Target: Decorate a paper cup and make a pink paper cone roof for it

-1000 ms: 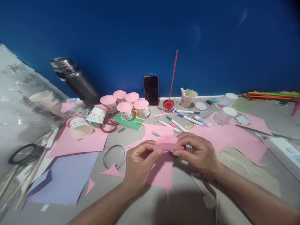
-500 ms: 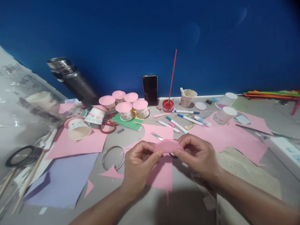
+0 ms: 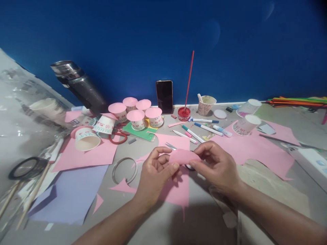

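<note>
Between both hands is a piece of pink paper (image 3: 184, 157) with a curved upper edge, held above the table. My left hand (image 3: 158, 172) pinches its left end between thumb and fingers. At the other end, my right hand (image 3: 214, 165) grips the paper the same way. Just behind it lie scissors (image 3: 170, 146), blades showing and handles mostly hidden by the paper and right hand. Beneath the hands is a pink sheet (image 3: 176, 192). Left of my left hand rest a roll of tape (image 3: 114, 170) and a pink paper scrap (image 3: 123, 186).
Paper cups with pink cone tops (image 3: 136, 119) cluster at the back left. A phone (image 3: 164, 97) leans on the blue wall beside a red pot (image 3: 184, 114) with a stick. Several markers (image 3: 208, 130) lie behind my hands; a purple sheet (image 3: 68, 195) is at left.
The pink paper has tilted slightly, showing more of its face. My left fingers have shifted and spread a little beneath it. The camera view has moved slightly.
</note>
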